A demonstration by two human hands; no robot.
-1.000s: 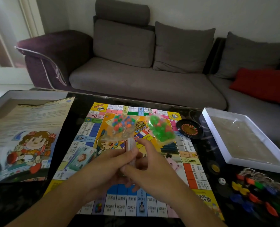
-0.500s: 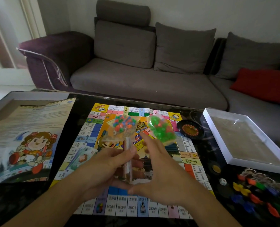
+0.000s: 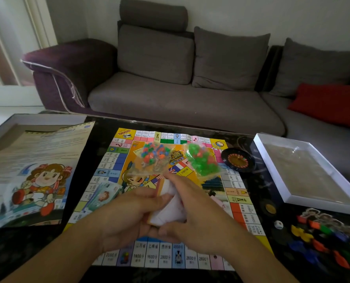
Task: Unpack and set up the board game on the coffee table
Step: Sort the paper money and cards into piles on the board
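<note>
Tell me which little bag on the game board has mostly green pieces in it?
The right-hand bag, lying next to the small black roulette wheel. Its pieces are nearly all green; the left-hand bag holds a mix of red, blue and green.

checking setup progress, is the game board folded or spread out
Spread out: the game board lies flat on the coffee table, its border squares showing on all sides.

1. A home living room: a grey sofa (image 3: 182,103) with loose cushions and a red pillow (image 3: 329,103) stands beyond the hands.
2. A dark coffee table (image 3: 16,248) lies under them.
</note>
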